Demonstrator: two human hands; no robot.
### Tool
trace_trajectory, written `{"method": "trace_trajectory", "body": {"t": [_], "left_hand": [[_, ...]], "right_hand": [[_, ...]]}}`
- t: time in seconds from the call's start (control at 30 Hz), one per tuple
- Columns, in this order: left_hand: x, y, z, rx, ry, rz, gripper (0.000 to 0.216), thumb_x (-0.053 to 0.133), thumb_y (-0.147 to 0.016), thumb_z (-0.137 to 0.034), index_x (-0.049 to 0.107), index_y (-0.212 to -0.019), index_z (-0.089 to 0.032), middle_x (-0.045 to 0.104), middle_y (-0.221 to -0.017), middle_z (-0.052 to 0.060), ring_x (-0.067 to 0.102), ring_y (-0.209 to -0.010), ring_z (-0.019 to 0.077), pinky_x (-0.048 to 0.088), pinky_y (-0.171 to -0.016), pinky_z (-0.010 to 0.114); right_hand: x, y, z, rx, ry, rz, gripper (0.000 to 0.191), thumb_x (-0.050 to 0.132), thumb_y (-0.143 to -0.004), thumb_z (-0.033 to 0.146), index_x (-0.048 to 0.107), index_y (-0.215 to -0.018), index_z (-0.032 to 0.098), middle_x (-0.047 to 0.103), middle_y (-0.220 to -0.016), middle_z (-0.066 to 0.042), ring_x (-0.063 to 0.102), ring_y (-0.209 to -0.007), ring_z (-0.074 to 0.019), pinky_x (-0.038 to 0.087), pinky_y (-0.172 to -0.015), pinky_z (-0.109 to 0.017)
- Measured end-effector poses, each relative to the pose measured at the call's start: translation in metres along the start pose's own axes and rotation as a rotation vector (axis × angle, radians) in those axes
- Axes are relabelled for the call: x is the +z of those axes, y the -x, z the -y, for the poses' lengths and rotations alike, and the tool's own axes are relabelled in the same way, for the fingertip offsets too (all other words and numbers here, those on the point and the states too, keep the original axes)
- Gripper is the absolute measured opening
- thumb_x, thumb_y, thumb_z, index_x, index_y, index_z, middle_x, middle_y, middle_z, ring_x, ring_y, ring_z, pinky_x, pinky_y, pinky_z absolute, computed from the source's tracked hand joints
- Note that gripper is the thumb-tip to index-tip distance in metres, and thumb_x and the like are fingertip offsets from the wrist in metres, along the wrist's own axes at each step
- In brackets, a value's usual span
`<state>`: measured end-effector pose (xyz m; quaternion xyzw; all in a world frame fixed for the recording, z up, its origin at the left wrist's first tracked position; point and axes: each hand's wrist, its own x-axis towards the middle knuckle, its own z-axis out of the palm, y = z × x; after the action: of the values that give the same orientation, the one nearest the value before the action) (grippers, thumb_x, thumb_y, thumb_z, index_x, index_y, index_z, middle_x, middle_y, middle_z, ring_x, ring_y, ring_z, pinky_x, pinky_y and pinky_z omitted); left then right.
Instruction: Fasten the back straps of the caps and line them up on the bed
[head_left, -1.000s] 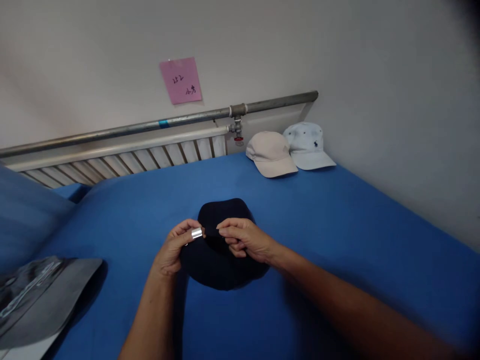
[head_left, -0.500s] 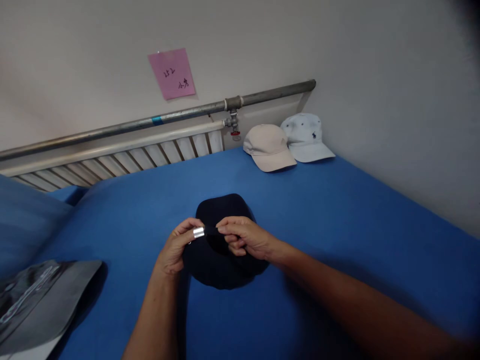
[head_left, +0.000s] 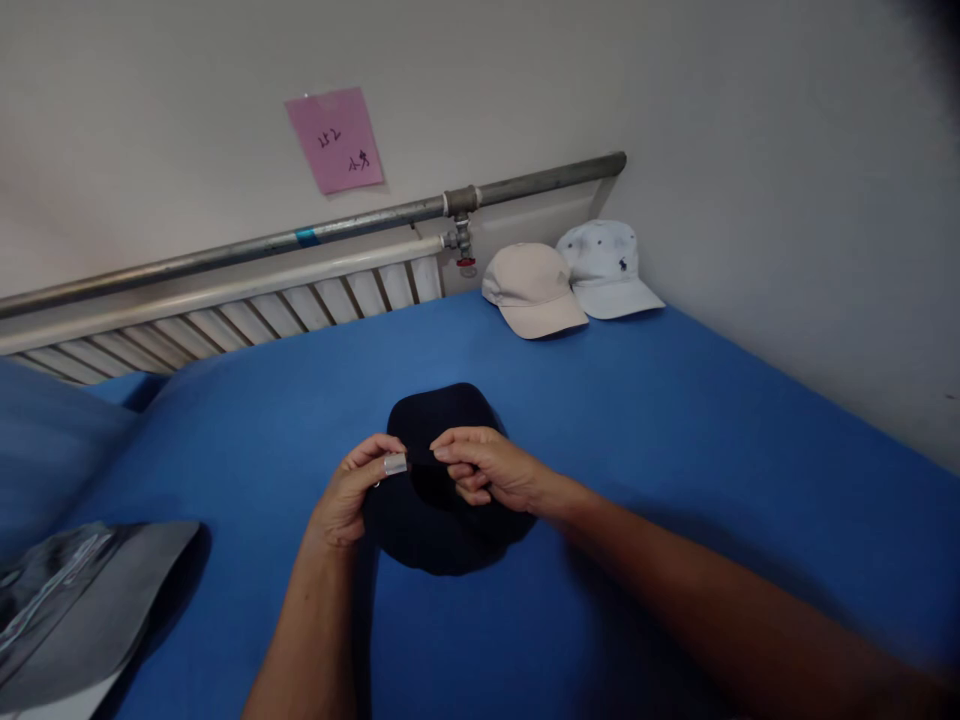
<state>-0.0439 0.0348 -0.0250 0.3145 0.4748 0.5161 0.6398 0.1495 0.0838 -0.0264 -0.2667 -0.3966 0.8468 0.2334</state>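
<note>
A dark navy cap [head_left: 442, 545] lies on the blue sheet in the middle of the head view, its brim pointing away from me. My left hand [head_left: 356, 490] pinches the cap's strap beside a shiny silver buckle [head_left: 395, 463], thumb and fingers closed. From the right, my right hand [head_left: 491, 468] closes thumb and forefinger on the strap's other side, its remaining fingers curled. An opening in the cap shows below the strap. The dark cloth hides where exactly the right fingertips meet the strap.
A beige cap [head_left: 532, 290] and a white cap [head_left: 611, 270] sit side by side at the back, near the wall corner. A grey cap [head_left: 97, 610] lies at the left front. Behind the blue sheet [head_left: 300, 400] are a radiator [head_left: 225, 320] and a metal pipe [head_left: 360, 222].
The view has shifted slightly, so everything appears a little further left and up. Both hands keep nearly the same pinch on the navy cap's strap.
</note>
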Motion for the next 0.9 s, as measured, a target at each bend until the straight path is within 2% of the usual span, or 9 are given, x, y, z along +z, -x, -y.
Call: {"method": "trace_trajectory", "body": {"t": [0.2,0.73,0.9], "left_hand": [[-0.0003,-0.0005,0.0010,0.014,0.005,-0.006,0.023,0.084,-0.057,-0.025,0.069,-0.073,-0.018,0.065,-0.062,-0.002,0.054,-0.049,0.0063,0.039,-0.046,0.014],[0.0009,-0.0007,0.0029,0.028,-0.030,0.034,0.018,0.081,-0.060,-0.025,0.069,-0.071,-0.017,0.066,-0.065,-0.001,0.057,-0.053,0.0073,0.043,-0.050,0.015],[0.0013,-0.0008,0.0026,-0.005,-0.066,0.015,0.021,0.082,-0.058,-0.027,0.069,-0.072,-0.018,0.065,-0.060,-0.001,0.053,-0.047,0.0065,0.039,-0.046,0.015]], "right_hand": [[-0.0007,0.0004,-0.0010,0.005,0.014,-0.008,0.017,0.067,-0.073,0.026,0.057,-0.081,0.017,0.036,-0.050,0.012,0.022,-0.038,-0.0008,0.020,-0.036,-0.013],[-0.0008,-0.0003,-0.0010,0.092,-0.009,0.073,0.014,0.066,-0.074,0.024,0.056,-0.080,0.017,0.033,-0.049,0.012,0.020,-0.037,-0.0007,0.019,-0.034,-0.013],[-0.0017,-0.0013,-0.0019,0.086,-0.013,0.072,0.014,0.067,-0.074,0.023,0.056,-0.080,0.017,0.034,-0.050,0.012,0.022,-0.037,-0.0005,0.019,-0.034,-0.013]]}}
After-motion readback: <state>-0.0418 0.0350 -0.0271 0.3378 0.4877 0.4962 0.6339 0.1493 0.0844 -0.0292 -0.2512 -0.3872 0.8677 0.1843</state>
